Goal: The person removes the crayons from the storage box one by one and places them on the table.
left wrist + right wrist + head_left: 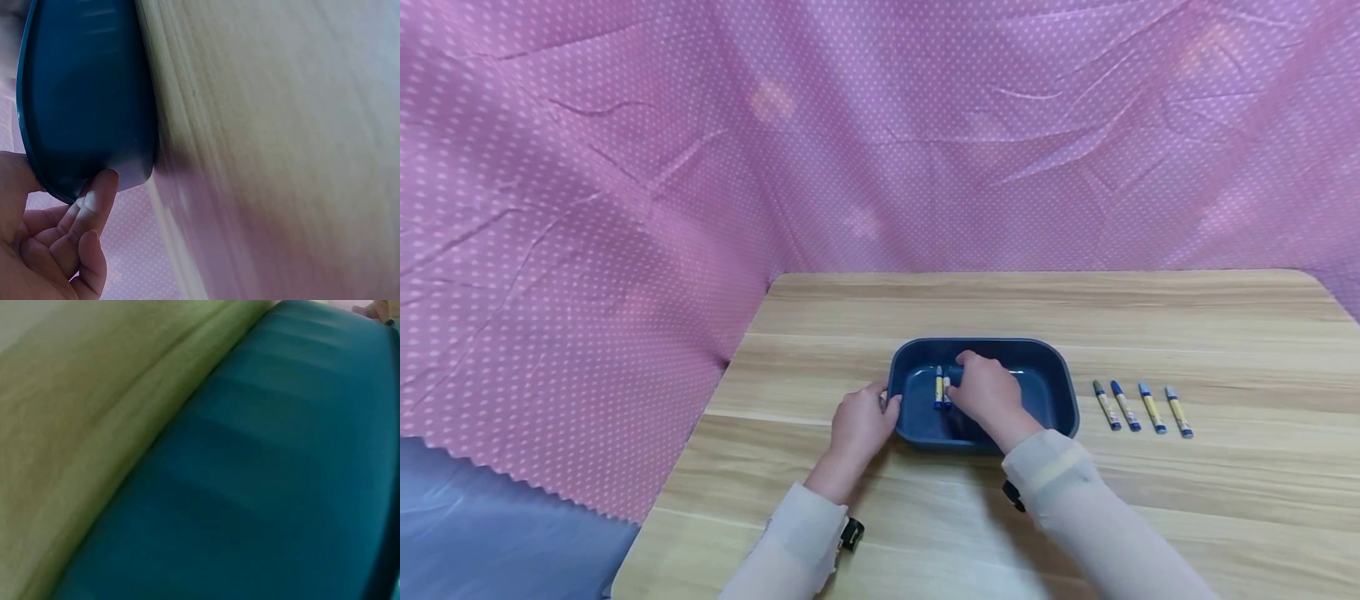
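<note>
A dark blue rectangular plastic tray [917, 431] stands on the wooden table. At its left end my left hand [859, 421] grips the wall, thumb and fingers on either side of the rim, as the left wrist view also shows. Inside lie two crayons side by side, a left crayon [938, 387] and a right crayon [947, 393]. My right hand [991, 390] reaches into the tray, its thumb at the right crayon and its index finger spread away beyond it. The right wrist view shows the tray's outer wall [250, 456], with the right hand's fingers out of sight.
Several crayons [1150, 408] in yellowish wrappers lie in a spaced row on the table [1247, 350], right of the tray. A pink dotted cloth [925, 167] hangs behind the table and along its left side.
</note>
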Motion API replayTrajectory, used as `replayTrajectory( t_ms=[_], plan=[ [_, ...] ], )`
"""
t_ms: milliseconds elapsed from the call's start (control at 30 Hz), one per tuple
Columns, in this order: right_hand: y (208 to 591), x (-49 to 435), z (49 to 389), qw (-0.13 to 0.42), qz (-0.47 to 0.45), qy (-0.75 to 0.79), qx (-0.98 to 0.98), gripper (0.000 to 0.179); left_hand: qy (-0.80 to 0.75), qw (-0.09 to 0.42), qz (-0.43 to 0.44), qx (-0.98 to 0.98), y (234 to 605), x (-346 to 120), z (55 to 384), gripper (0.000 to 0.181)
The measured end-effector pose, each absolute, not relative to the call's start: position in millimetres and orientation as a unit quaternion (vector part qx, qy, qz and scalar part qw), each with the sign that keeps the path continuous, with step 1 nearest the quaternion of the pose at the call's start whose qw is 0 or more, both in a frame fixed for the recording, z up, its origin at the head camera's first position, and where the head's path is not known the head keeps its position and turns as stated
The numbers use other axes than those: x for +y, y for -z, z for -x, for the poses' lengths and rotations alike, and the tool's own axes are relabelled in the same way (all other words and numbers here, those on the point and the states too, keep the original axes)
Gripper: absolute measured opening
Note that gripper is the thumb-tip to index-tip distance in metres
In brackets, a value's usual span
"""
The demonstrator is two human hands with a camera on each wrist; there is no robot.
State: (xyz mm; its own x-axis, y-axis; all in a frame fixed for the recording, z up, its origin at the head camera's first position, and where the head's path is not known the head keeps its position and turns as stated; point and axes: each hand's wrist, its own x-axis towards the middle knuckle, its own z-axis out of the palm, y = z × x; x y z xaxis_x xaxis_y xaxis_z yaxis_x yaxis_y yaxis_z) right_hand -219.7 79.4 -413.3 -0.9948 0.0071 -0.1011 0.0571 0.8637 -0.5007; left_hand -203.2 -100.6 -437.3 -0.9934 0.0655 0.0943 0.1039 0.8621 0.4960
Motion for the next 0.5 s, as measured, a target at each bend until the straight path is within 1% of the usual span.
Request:
replayTrajectory(
  t_ms=[500],
  plan=[
    [430, 73, 226, 0.075, -0.029, 0.266, 0.961, 0.053, 0.247, 0.048, 0.042, -0.967, 438, -101, 203, 0.033]
  ],
)
